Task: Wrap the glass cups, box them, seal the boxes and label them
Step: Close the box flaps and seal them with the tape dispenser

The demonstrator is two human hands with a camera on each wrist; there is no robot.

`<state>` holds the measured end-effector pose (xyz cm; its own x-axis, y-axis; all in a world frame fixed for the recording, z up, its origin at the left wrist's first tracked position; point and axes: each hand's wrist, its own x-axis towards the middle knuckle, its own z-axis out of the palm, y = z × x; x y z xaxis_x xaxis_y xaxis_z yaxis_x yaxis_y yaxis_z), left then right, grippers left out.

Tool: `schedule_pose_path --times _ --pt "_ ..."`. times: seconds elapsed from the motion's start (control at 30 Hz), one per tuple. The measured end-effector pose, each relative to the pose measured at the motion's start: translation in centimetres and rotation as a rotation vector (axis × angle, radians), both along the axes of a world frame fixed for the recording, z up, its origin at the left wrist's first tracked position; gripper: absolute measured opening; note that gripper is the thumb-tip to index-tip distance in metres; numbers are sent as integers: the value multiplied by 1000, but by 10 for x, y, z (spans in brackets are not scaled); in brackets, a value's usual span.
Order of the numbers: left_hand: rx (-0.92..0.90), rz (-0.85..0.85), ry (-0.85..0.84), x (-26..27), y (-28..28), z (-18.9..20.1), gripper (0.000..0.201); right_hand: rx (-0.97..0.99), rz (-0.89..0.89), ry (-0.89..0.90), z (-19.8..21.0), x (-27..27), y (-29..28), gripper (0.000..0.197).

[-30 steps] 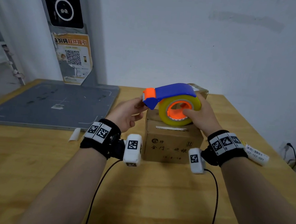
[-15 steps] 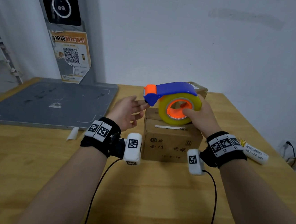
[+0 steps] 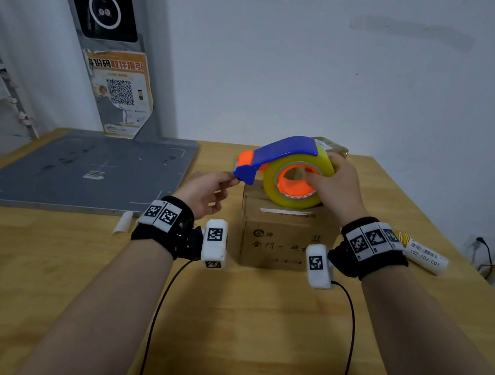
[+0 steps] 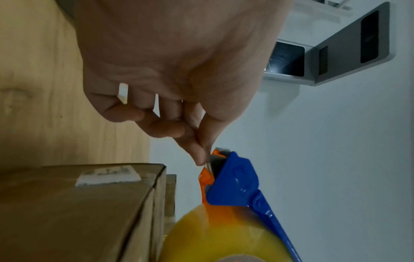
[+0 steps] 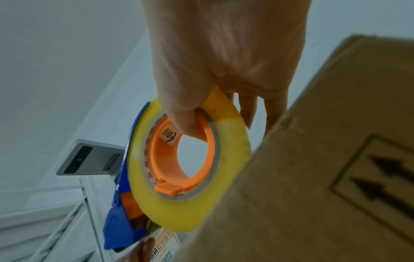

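A blue and orange tape dispenser (image 3: 286,151) with a yellowish tape roll (image 3: 298,180) hangs just above a closed cardboard box (image 3: 284,236) on the wooden table. My right hand (image 3: 337,187) grips the roll, thumb inside the orange core (image 5: 186,154) and fingers behind. My left hand (image 3: 210,186) pinches the loose tape end (image 4: 207,164) at the dispenser's cutter (image 4: 220,159), thumb against forefinger. In the left wrist view the box (image 4: 78,212) lies below the hand. The right wrist view shows the roll (image 5: 186,159) beside the box (image 5: 325,177). No glass cups are visible.
A grey mat (image 3: 81,171) covers the table's back left. A small white strip (image 3: 123,222) lies near my left wrist. A white labelled tube (image 3: 427,256) lies right of the box. Another box (image 3: 333,145) stands behind the dispenser. Bare table (image 3: 227,321) lies in front.
My left hand went from open beside the dispenser's nose to pinching the tape end at the cutter. The dispenser has stayed above the box in my right hand.
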<state>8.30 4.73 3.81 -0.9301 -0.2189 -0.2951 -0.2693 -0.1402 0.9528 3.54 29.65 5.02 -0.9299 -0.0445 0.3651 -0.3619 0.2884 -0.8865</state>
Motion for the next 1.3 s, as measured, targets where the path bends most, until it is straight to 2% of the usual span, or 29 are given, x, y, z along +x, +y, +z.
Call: schedule_pose_path --times 0.13,0.3,0.5,0.6,0.73,0.8,0.9,1.13,1.3 --pt "-87 1 -9 0 -4 -6 7 -21 -4 62 6 3 -5 42" --pt "-96 -17 3 -2 -5 -7 12 -82 -33 40 2 4 1 51" --pt "-88 45 2 -4 -6 -10 14 -108 -77 55 1 2 11 50" --pt "-52 82 -19 -4 -16 -17 15 -152 -161 55 -1 -2 19 50" --pt "11 131 -27 -4 -11 -27 11 -242 -186 26 -13 -1 18 53" --pt "35 165 -13 -5 -8 -33 10 -266 -174 -55 -25 -1 15 51" --pt "45 171 -15 -4 -7 -43 9 -247 -175 -130 -36 -1 14 36" --pt "-5 223 52 -2 -2 -64 15 -111 -255 -23 -32 -1 13 18" --pt "-36 244 70 0 9 -75 20 -74 -256 -15 -33 -2 15 18"
